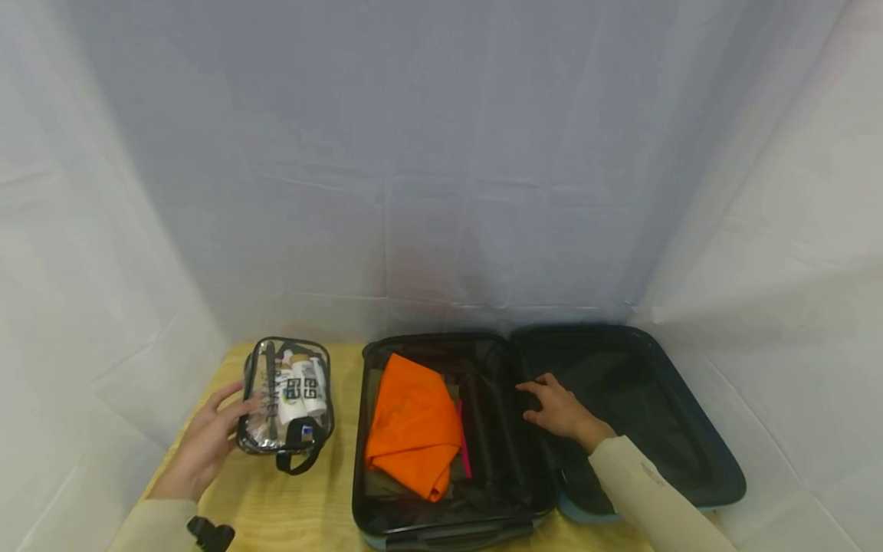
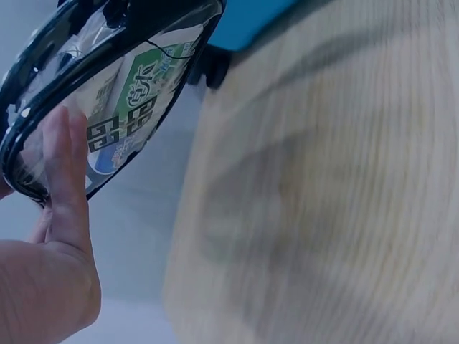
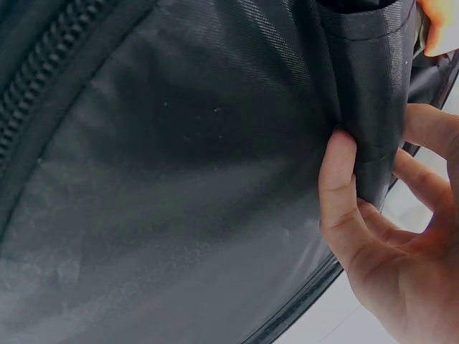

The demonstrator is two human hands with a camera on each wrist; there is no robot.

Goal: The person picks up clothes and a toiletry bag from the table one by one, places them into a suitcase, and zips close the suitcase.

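Hands point(image 1: 207, 441) at pouch point(image 1: 286, 399), suitcase hinge point(image 1: 513, 414).

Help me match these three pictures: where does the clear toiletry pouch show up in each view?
Head: clear toiletry pouch at lower left on the wooden table, the left hand touching its side.
Left wrist: upper left, fingers against it.
Right wrist: not in it.
Shared landmark: the black-lined suitcase, blue shell, lining.
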